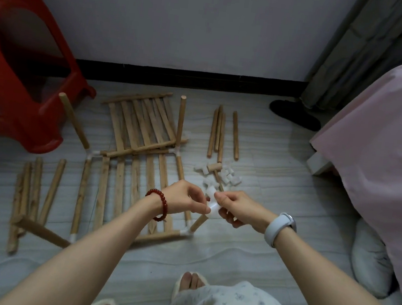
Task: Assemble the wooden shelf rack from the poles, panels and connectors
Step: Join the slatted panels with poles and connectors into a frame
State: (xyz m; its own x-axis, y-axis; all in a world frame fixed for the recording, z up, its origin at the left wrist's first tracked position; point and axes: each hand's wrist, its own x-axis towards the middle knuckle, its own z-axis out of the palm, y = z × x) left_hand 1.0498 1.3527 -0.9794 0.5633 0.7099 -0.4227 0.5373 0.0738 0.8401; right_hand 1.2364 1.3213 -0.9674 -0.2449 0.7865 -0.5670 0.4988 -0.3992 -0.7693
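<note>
So no brand or readable writing anywhere I can spot, just bare wood and plain white plastic. Both hands meet at centre frame: my left hand [184, 198] and right hand [235, 208] are each pinched onto the same white connector [213, 208], fingers curled tight around it, sitting on top of a short pole [198, 223] that rises tilted from the corner joint [185, 232] of the lower panel [125, 186]. There's a red bead bracelet [160, 204] on the left wrist and a pale watch [279, 225] on the right.

The lower panel lies flat on the floor [259, 248], with a second slatted panel [143, 122] overlapping its far edge at 12 o'clock. Loose poles [222, 134] lie at 1 o'clock, another bundle [35, 193] at 9 o'clock, and the spare connectors [227, 177] with a small wooden mallet [214, 168] just beyond my hands.

Room's tight: red stool [15, 66] at 10 o'clock, pink bed cover [385, 149] along 3 o'clock, wall straight ahead. Open floor is mostly at 4 o'clock, beside my knees.
</note>
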